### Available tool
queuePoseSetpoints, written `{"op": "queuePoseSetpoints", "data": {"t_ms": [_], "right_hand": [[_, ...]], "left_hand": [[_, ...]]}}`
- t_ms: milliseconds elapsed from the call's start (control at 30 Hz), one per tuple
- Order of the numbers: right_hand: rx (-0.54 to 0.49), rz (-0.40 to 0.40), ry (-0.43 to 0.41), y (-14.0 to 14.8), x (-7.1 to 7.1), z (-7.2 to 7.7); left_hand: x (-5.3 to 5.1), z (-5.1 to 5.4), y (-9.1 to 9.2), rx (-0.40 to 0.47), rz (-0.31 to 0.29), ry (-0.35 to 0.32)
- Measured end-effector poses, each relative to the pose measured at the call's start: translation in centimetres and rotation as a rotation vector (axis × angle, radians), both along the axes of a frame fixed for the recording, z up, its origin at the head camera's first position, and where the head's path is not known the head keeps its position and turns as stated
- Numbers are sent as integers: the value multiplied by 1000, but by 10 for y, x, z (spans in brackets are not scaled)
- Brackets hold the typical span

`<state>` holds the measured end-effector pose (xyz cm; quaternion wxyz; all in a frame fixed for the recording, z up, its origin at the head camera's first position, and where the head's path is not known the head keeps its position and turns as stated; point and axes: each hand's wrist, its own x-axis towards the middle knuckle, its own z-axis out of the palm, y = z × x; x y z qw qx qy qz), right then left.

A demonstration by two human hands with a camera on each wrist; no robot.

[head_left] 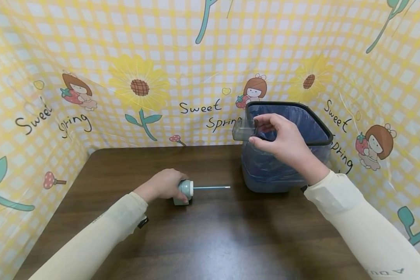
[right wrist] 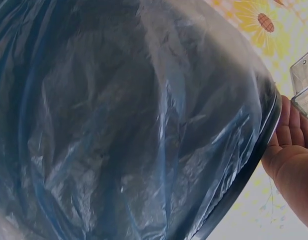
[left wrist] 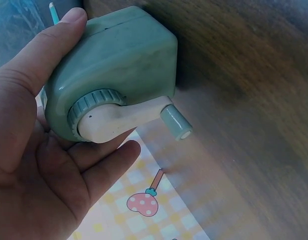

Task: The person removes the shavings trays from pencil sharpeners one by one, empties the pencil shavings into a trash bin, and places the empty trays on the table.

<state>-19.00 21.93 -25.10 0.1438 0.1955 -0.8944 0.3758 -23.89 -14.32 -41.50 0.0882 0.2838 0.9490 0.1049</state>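
My left hand [head_left: 164, 184] holds a green crank pencil sharpener [head_left: 186, 189], low over or on the table. Its pale crank arm [left wrist: 114, 121] with a green knob shows in the left wrist view, facing my palm side. A thin blue pencil [head_left: 210, 188] sticks out of the sharpener toward the right. My right hand [head_left: 283, 136] grips a clear, smoky plastic drawer [head_left: 241, 131] by one end, at the left rim of the bin [head_left: 266, 171]. In the right wrist view the drawer [right wrist: 304, 75] shows partly, and the bin's liner [right wrist: 109, 125] covers most of the picture.
The bin has a black rim [head_left: 315, 116] and a blue plastic bag inside, and stands at the table's back right. A yellow checked cloth [head_left: 196, 70] with flowers and cartoon figures walls the brown wooden table [head_left: 210, 233] at the back and sides.
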Motion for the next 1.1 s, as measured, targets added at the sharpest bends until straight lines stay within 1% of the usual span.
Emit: {"op": "queuePoseSetpoints", "data": {"t_ms": [533, 767, 967, 1100], "right_hand": [[-34, 39, 15, -10, 4, -8], [-34, 66, 3, -16, 7, -9], [-40, 83, -8, -22, 9, -13], [-41, 101, -2, -26, 10, -15]], "left_hand": [[1, -1, 0, 4, 0, 6], [0, -1, -1, 11, -4, 19], [2, 0, 1, 16, 5, 7], [2, 0, 0, 12, 4, 12]]}}
